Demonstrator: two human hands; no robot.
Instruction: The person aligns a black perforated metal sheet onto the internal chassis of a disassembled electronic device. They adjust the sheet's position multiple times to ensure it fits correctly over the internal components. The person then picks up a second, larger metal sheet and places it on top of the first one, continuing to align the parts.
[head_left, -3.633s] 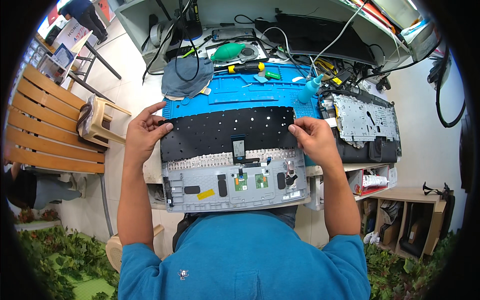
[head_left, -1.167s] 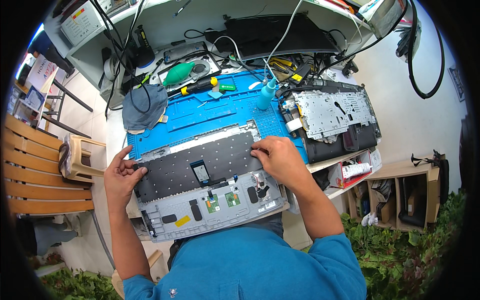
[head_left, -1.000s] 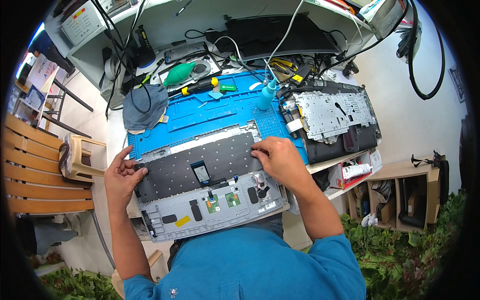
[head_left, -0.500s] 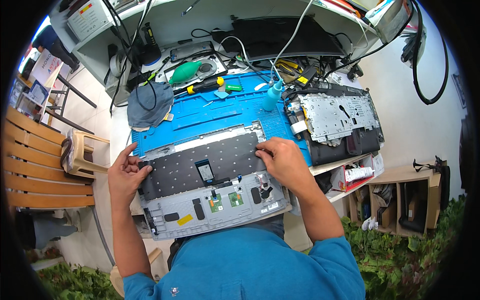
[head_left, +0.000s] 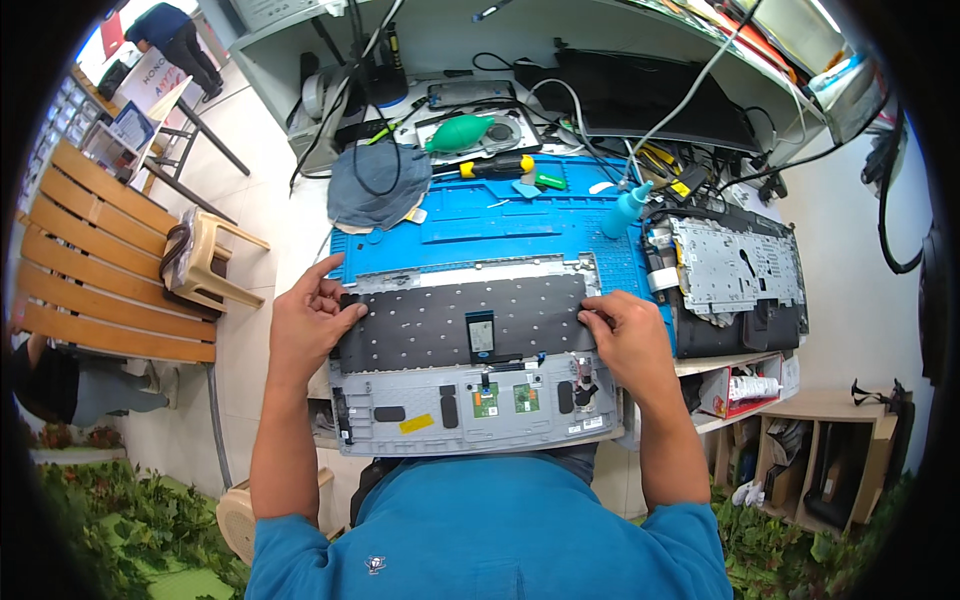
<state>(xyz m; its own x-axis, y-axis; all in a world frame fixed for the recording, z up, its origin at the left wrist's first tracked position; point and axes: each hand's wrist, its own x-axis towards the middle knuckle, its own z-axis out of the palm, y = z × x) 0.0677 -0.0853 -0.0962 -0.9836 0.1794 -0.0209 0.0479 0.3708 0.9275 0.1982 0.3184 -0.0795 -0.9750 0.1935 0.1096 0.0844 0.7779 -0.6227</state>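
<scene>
Black sheet (head_left: 415, 342): thin and matt, a long rectangle sprinkled with small pale dots; it lies flat over the upper part of the grey laptop cover (head_left: 520, 428).
Grey laptop cover: of smooth plastic, carrying green circuit boards (head_left: 486, 402), a yellow strip (head_left: 416, 423) and dark oblong patches (head_left: 449, 408); its upper edge lies over the blue mat (head_left: 480, 215), which has moulded trays, on the white tabletop (head_left: 312, 215).
Labels: one pale label (head_left: 481, 337) on the black flap (head_left: 480, 316) at the sheet's middle, white ones (head_left: 588, 425) at the cover's lower right; the print is too small for reading.
Long axis: left to right before the person, almost level; the flap points away from the body.
Left hand (head_left: 308, 322): thumb on the sheet's left end, forefinger stretched up; whether the fingers close beneath, I cannot tell.
Right hand (head_left: 632, 335): thumb and forefinger clamped on the sheet's right edge.
</scene>
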